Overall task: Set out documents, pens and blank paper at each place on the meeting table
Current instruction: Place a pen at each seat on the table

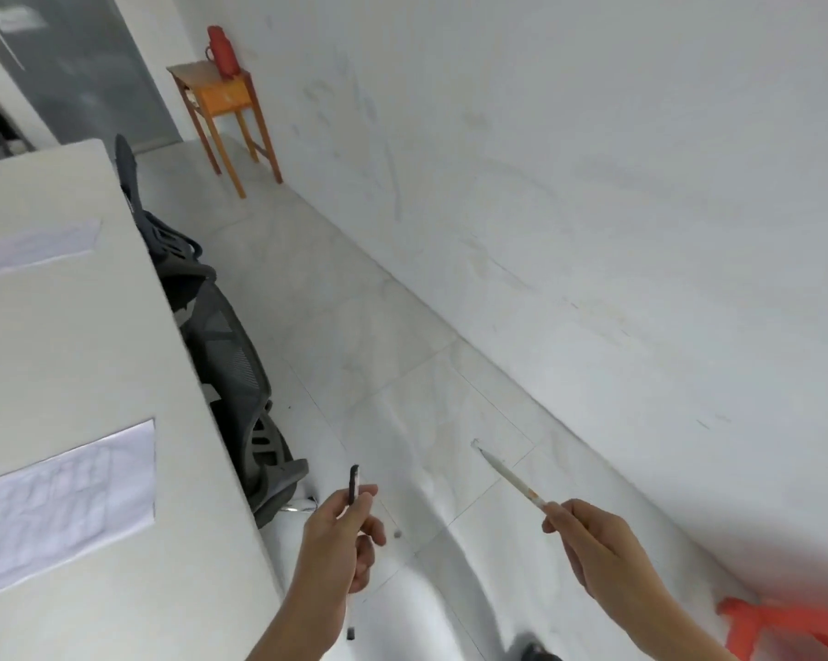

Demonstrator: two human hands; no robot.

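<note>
My left hand [338, 531] grips a dark pen [353, 484] upright; the pen's top sticks out above the fingers and its lower end shows below the hand. My right hand [593, 541] pinches a white pen [509, 479] that points up and to the left. Both hands hang over the floor, to the right of the meeting table [68, 326]. On the table lie a printed document [63, 503] near its right edge and another sheet [39, 248] farther along.
Grey mesh office chairs [233, 369] stand tucked against the table's right edge. A small wooden side table [226, 116] with a red thermos [223, 52] stands by the far wall. An orange object [779, 627] lies at the bottom right. A tiled aisle runs along the white wall.
</note>
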